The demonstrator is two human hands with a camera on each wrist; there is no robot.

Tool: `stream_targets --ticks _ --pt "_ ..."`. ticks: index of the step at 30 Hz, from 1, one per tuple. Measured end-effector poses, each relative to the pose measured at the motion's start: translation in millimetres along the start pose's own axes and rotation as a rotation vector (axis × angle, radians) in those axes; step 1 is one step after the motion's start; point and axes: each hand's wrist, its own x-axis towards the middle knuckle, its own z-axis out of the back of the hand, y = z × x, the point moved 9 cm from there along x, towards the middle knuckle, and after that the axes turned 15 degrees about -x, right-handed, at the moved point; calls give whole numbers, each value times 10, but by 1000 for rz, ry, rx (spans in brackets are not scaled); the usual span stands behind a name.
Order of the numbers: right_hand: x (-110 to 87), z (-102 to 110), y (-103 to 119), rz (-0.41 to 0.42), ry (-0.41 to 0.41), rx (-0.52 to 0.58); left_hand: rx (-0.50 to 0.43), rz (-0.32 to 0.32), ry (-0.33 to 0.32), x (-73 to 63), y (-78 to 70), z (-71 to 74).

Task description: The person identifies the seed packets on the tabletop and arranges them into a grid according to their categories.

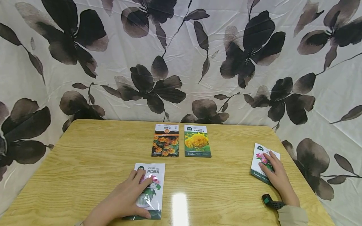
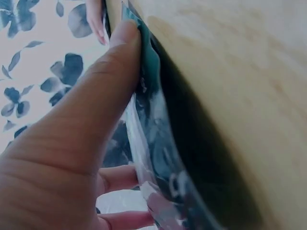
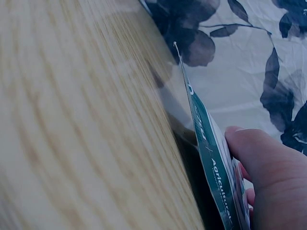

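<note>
On the near left of the table, a white seed packet (image 1: 155,201) with pink bowl-lotus flowers lies face up. My left hand (image 1: 124,191) rests over its left side, fingertips on the picture and thumb (image 2: 112,67) on the green lower strip. Toward the right edge is another lotus seed packet (image 1: 258,160), slightly tilted. My right hand (image 1: 278,175) lies across its right side, fingers and thumb on the printed front. From the right wrist, the thumb (image 3: 259,158) touches the face beside the packet's green strip (image 3: 211,163). Parts of both pictures are hidden under the hands.
Two more seed packets stand side by side at the table's back: one with orange marigolds (image 1: 165,141), one with yellow sunflowers (image 1: 198,141). The wooden table (image 1: 99,150) meets a flower-patterned cloth (image 1: 175,56). A black band (image 1: 272,202) circles the right wrist.
</note>
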Motion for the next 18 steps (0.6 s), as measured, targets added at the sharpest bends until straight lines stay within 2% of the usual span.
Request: stream_targets --ticks 11,18 --pt "2 2 8 2 0 -4 77 -40 -14 39 -28 -116" --pt "9 6 19 10 -5 -2 81 -73 -9 42 -64 -163"
